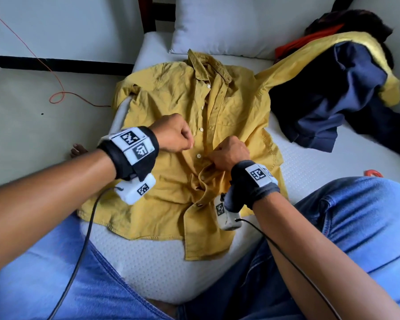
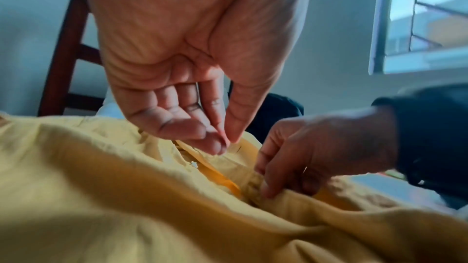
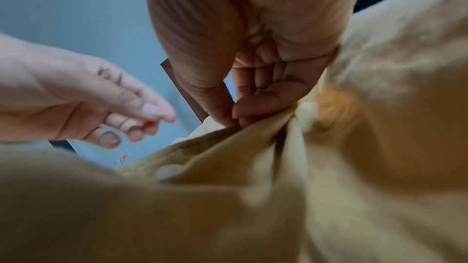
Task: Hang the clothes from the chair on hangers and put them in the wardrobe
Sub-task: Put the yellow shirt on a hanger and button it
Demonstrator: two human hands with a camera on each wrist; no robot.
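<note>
A mustard-yellow button-up shirt (image 1: 171, 100) lies spread front-up on a white mattress (image 1: 162, 273), collar toward the pillow. My right hand (image 1: 214, 158) pinches the bunched front placket of the shirt (image 3: 380, 147) between thumb and fingers (image 3: 235, 121), just below a white button (image 1: 198, 155). My left hand (image 1: 187, 139) hovers a little above the shirt (image 2: 101, 187), left of the placket. Its fingers are curled with thumb and fingertips together (image 2: 228, 141), and nothing shows between them. No hanger is in view.
A heap of clothes, navy (image 1: 328, 100), yellow (image 1: 379, 56) and orange (image 1: 310, 40), lies on the bed at the right. A white pillow (image 1: 229, 24) sits beyond the collar. A dark wooden frame (image 2: 63, 57) stands behind. An orange cord (image 1: 58, 95) lies on the floor.
</note>
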